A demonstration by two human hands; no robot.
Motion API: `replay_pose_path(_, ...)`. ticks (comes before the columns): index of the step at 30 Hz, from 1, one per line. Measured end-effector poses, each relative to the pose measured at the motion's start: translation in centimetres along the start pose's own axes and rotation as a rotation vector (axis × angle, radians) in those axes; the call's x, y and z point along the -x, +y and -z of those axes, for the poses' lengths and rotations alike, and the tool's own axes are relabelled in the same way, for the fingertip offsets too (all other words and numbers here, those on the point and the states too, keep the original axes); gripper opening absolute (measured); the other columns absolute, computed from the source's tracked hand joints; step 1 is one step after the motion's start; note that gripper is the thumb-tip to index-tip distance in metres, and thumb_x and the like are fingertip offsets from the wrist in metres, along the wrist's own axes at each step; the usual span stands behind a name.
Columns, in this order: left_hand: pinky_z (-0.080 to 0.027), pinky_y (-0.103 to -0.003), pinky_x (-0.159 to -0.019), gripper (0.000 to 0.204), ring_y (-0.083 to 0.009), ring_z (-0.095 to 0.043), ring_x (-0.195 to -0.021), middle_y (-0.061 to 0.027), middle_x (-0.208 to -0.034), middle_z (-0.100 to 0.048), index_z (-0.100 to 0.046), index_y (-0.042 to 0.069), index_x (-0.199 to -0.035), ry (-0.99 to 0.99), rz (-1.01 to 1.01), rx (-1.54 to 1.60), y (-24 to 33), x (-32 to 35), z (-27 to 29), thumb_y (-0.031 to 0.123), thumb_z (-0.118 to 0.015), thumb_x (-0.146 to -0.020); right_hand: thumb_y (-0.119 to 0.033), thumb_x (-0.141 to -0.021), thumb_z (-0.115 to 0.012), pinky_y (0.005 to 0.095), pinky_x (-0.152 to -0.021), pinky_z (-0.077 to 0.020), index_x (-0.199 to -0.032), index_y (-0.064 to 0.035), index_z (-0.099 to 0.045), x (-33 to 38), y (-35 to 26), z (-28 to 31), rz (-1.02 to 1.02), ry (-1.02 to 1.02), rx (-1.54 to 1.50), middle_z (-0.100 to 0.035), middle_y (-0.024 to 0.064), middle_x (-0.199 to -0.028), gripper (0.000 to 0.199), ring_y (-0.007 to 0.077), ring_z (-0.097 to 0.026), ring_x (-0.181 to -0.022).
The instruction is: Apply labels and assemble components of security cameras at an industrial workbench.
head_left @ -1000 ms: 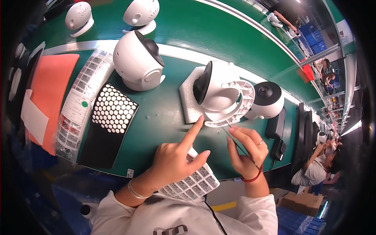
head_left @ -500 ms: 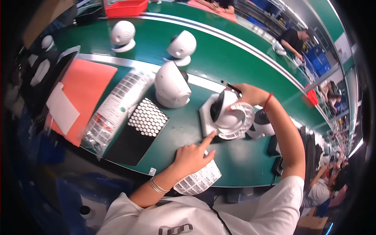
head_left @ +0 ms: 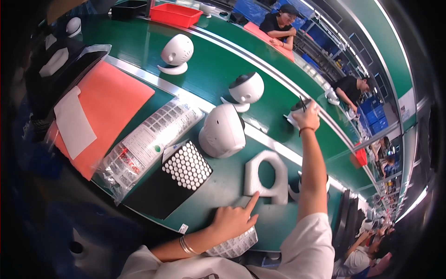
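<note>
Nearest to me, my left hand [head_left: 232, 218] rests on the green bench top [head_left: 218, 190], its fingers curled under and the forefinger stretched out, grasping nothing; the fingertip touches the lower edge of the white foam cradle [head_left: 267, 179], which lies flat and holds nothing in its round cut-out. Just under that hand a white label sheet [head_left: 234, 244] hangs over the bench edge. To the left of the cradle lies a black tray of white round pads [head_left: 186, 165], and beside it a clear bag of printed label strips [head_left: 148, 142], then an orange sheet [head_left: 109, 104] with a white paper on it.

Behind the cradle a white dome-shaped unit [head_left: 222, 131] stands on the bench. Further out, on the green conveyor belt [head_left: 209, 60], my right hand [head_left: 306, 118] is stretched far forward, fingers closed around a white round unit [head_left: 297, 111] that sits on the belt, with thin dark tweezers [head_left: 303, 103] sticking up from the grip. Two more white round units [head_left: 246, 88] [head_left: 176, 51] stand on the belt to the left. A red bin [head_left: 176, 14] sits at the far edge, and other people work beyond.
</note>
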State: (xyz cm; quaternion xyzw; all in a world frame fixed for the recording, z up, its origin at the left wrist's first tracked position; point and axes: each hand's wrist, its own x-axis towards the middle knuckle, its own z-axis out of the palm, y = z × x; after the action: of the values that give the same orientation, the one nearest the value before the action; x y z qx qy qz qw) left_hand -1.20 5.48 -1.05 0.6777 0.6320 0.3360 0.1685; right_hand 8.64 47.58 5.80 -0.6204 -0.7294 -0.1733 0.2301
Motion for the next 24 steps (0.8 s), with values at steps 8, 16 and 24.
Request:
replay_pose_path(8, -0.046, -0.034, -0.040, 0.065, -0.0176, -0.053, -0.036, 0.0003, -0.047, -0.055, -0.048, 0.007, -0.139, 0.094, -0.041, 0.139, 0.2, 0.9, 2.1, 0.039, -0.066, -0.085, -0.056, -0.059, -0.085, 0.0445, -0.075, -0.0553, -0.113, -0.0031, -0.052, 2.7, -6.2, 5.8, 0.143, 0.003, -0.023, -0.063, 0.0194, -0.109, 0.082, 0.0374, -0.067, -0.092)
replay_pose_path(16, -0.050, -0.036, -0.045, 0.053, -0.0239, -0.059, -0.042, -0.0042, -0.050, -0.058, -0.057, 0.009, -0.129, 0.070, 0.000, 0.213, 0.0, 0.5, 2.1, 0.034, -0.069, -0.084, -0.052, -0.049, -0.089, 0.0455, -0.077, -0.0551, -0.143, -0.0115, -0.036, 6.8, -14.9, 2.3, 0.382, -0.038, -0.299, -0.052, 0.0172, -0.131, 0.115, 0.0379, -0.065, -0.099)
replay_pose_path(24, -0.051, -0.037, -0.048, 0.024, -0.0254, -0.064, -0.049, -0.0068, -0.054, -0.060, -0.064, 0.012, -0.103, 0.170, 0.097, 0.602, -0.1, 2.2, 3.5, 0.029, -0.069, -0.086, -0.042, -0.054, -0.091, 0.0376, -0.093, -0.0500, -0.141, 0.0007, -0.037, 5.8, -5.2, 12.7, 0.406, -0.200, -0.632, -0.055, 0.0255, -0.126, 0.110, 0.0287, -0.063, -0.107)
